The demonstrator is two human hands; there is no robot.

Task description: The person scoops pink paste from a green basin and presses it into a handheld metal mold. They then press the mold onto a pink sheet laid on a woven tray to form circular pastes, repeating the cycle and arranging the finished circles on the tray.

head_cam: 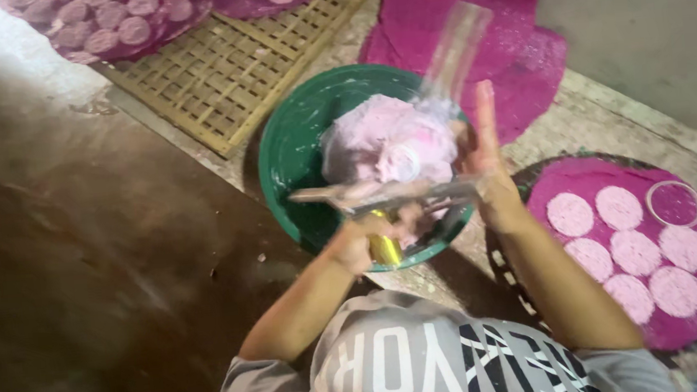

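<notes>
Grey shirt (431, 365) lowest in frame. Left hand (365, 241) grips yellow-handled knife (382, 197) flat over green basin (293, 142) of pink dough (386, 142); right hand (484, 155) wide, fingers straight, steadying blurred clear roller (457, 43).

The one camera sits on my head and looks steeply down past my chest, so my grey shirt (431, 365) fills the 6 o'clock edge. It faces the floor ahead of me, close enough that the green basin (293, 142) sits near the centre. My forearms run up from 6 o'clock toward it. A bamboo lattice tray (228, 72) lies at 11 o'clock, magenta cloths (520, 46) at 1 and 4 o'clock.
</notes>
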